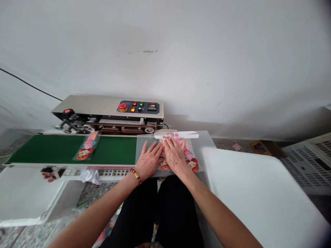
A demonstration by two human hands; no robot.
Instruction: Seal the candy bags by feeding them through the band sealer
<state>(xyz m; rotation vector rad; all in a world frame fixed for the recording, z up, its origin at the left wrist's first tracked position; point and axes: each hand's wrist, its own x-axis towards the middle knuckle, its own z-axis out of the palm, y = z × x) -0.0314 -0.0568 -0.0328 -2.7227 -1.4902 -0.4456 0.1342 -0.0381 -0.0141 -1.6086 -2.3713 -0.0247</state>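
Note:
My left hand (150, 157) lies flat with fingers stretched out on the grey feed plate, at the left edge of a clear packet of pink cartoon-figure items (191, 162). My right hand (175, 154) presses flat on top of the same packet, fingers spread toward its far end. A white guide strip (181, 135) runs just beyond my fingertips. Another clear packet with a red cartoon head (86, 148) rides on the green conveyor belt (51, 148) of the sealing machine (108, 112). A bead bracelet is on my left wrist.
The sealer's control panel (139, 107) has a red button and lit indicators. A white bin (258, 193) stands at my right, a white tray (23, 196) at the lower left, and a white slotted crate (310, 162) at the far right. A wall rises behind.

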